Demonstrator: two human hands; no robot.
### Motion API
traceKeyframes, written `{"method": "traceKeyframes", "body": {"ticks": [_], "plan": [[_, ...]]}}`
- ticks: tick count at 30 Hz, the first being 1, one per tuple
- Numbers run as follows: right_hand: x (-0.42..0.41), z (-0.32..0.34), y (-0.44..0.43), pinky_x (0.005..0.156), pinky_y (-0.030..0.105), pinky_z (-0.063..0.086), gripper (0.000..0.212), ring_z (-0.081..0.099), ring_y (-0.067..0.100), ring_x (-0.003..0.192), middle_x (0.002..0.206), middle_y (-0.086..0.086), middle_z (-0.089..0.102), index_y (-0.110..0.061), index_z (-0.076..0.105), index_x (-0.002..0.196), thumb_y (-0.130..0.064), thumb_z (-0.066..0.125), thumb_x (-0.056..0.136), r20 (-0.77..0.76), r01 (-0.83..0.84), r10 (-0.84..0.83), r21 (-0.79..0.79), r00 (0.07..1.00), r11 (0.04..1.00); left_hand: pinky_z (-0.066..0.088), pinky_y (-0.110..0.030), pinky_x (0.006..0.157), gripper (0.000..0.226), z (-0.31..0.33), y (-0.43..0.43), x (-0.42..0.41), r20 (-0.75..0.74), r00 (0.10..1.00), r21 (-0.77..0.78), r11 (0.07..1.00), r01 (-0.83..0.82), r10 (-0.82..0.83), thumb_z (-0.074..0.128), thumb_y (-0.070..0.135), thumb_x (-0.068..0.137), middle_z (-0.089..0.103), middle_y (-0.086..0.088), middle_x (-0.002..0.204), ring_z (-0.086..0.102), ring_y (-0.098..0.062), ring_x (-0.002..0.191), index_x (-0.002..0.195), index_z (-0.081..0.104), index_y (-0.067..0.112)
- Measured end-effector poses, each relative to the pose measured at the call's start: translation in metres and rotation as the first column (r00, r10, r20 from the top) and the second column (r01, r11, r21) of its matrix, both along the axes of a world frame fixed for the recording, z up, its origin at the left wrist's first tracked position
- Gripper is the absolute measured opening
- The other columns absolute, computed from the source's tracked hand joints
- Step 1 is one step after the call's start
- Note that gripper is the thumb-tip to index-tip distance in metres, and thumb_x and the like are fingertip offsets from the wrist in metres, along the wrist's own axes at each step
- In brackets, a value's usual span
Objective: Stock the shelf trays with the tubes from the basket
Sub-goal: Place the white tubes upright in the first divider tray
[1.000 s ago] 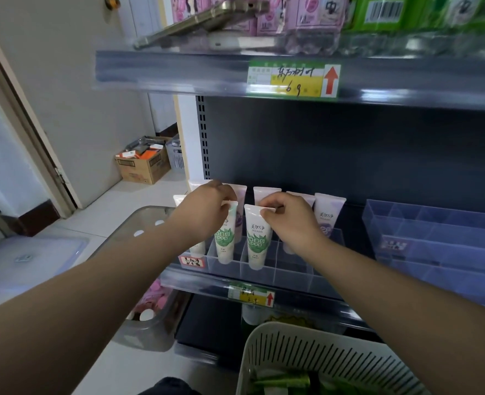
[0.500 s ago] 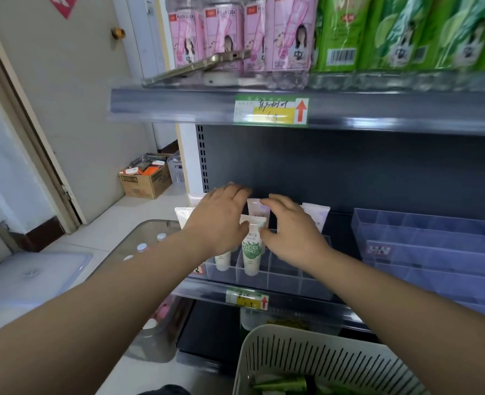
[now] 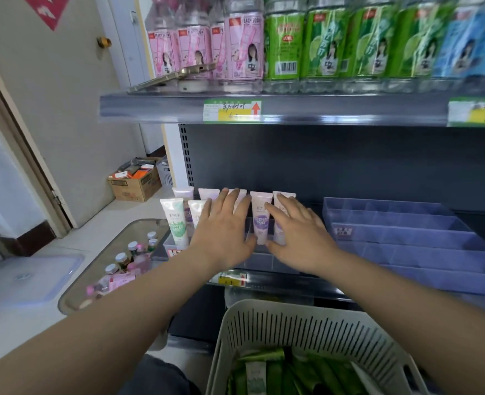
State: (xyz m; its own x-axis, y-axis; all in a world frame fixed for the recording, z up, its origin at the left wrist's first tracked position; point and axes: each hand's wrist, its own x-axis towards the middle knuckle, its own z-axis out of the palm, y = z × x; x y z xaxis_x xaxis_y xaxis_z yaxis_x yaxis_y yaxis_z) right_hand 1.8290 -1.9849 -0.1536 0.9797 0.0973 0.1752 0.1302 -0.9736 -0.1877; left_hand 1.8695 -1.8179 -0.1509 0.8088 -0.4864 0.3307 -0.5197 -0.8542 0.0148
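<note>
Tubes (image 3: 261,220) stood upright in shelf tray (image 3: 259,259), more seen lying in basket (image 3: 306,323) below. Fingers of left hand (image 3: 224,235) and right hand (image 3: 298,232) spread straight, laid against tubes, nothing gripped. Blue tray (image 3: 406,232) parked alongside.

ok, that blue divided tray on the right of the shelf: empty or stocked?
Empty. The translucent blue divided plastic tray shows only bare compartments; the white plastic tubes stand in the clear plastic tray to its left.

Head-worn view, angled forward and down — close to shelf (image 3: 264,111)
</note>
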Motion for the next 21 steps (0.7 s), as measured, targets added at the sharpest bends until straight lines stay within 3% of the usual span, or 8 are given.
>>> {"method": "traceKeyframes", "body": {"ticks": [11, 18, 21], "plan": [[-0.066, -0.039, -0.024, 0.118, 0.041, 0.005, 0.079, -0.005, 0.018, 0.147, 0.159, -0.005, -0.005, -0.032, 0.002, 0.15, -0.042, 0.053, 0.09, -0.065, -0.005, 0.007, 0.035, 0.998, 0.999, 0.012, -0.044, 0.119, 0.081, -0.058, -0.013, -0.056, -0.121, 0.99, 0.021, 0.997, 0.072, -0.069, 0.05, 0.048, 0.086, 0.013, -0.009, 0.156, 0.008, -0.025, 0.145, 0.149, 0.011, 0.016], [-0.093, -0.079, -0.043, 0.12, 0.043, 0.011, 0.078, -0.002, 0.019, 0.147, 0.159, -0.003, -0.006, -0.029, 0.004, 0.151, -0.039, 0.053, 0.091, -0.212, 0.013, -0.003, 0.044, 0.977, 0.999, 0.01, -0.038, 0.12, 0.078, -0.108, -0.018, -0.081, -0.238, 0.967, 0.023, 0.994, 0.102, -0.094, 0.051, 0.045, 0.087, 0.015, -0.006, 0.155, 0.008, -0.023, 0.145, 0.149, 0.014, 0.016], [-0.101, -0.097, -0.053, 0.119, 0.036, 0.011, 0.077, 0.002, 0.018, 0.147, 0.159, -0.004, -0.005, -0.027, 0.006, 0.151, -0.036, 0.054, 0.092, -0.258, -0.007, 0.017, 0.039, 0.966, 0.999, 0.011, -0.038, 0.12, 0.077, -0.126, -0.02, -0.085, -0.282, 0.954, 0.017, 0.993, 0.116, -0.106, 0.052, 0.044, 0.087, 0.018, -0.006, 0.154, 0.011, -0.023, 0.145, 0.149, 0.016, 0.016]]}}
